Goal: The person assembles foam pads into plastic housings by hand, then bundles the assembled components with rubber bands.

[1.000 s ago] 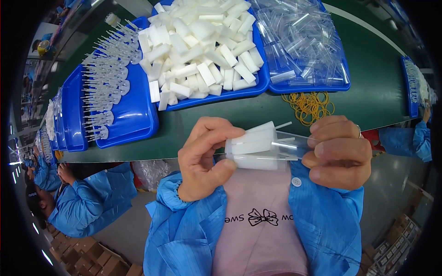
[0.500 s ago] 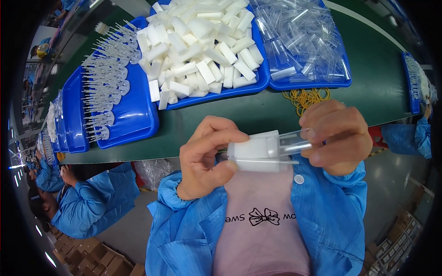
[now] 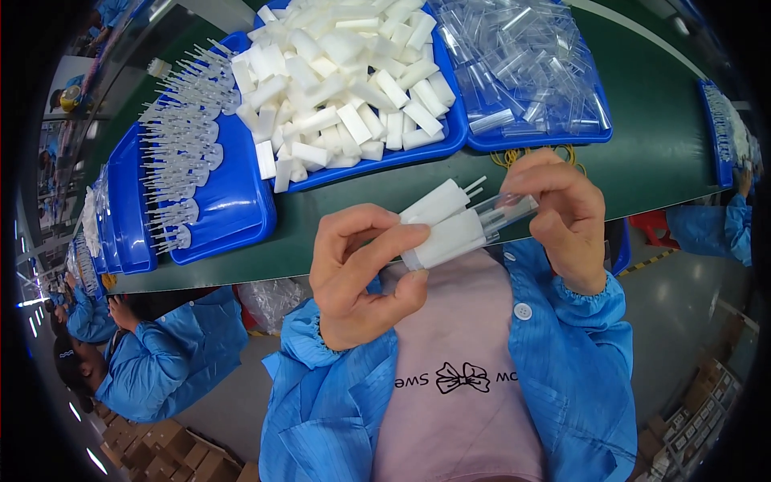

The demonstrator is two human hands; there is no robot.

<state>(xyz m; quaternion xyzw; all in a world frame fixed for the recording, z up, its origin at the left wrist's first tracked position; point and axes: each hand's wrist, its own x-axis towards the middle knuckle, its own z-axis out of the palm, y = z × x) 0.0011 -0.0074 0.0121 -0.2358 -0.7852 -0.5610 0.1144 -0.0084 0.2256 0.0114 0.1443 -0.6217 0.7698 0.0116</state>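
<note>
My left hand (image 3: 361,273) is closed, fingers and thumb pinching one end of a piece with white foam blocks (image 3: 454,237) on a translucent base. Thin clear prongs (image 3: 475,186) stick out past the foam at the other end. My right hand (image 3: 562,217) pinches a clear plastic tube (image 3: 507,212), whose near end sits against or over the end of one foam block; I cannot tell how far it overlaps. The hands hold all this in front of my chest, close to the table's edge.
Beyond my hands, a blue tray holds heaped white foam blocks (image 3: 353,120), and another holds clear plastic tubes (image 3: 530,76). Pronged translucent parts (image 3: 181,157) line a blue tray (image 3: 233,193) at left. Yellow rubber bands (image 3: 574,159) lie behind my right hand. A co-worker in blue (image 3: 173,345) sits at left.
The foam piece has tilted, its right end now higher. My right hand has moved left and up slightly with the clear tube. The left hand keeps its hold.
</note>
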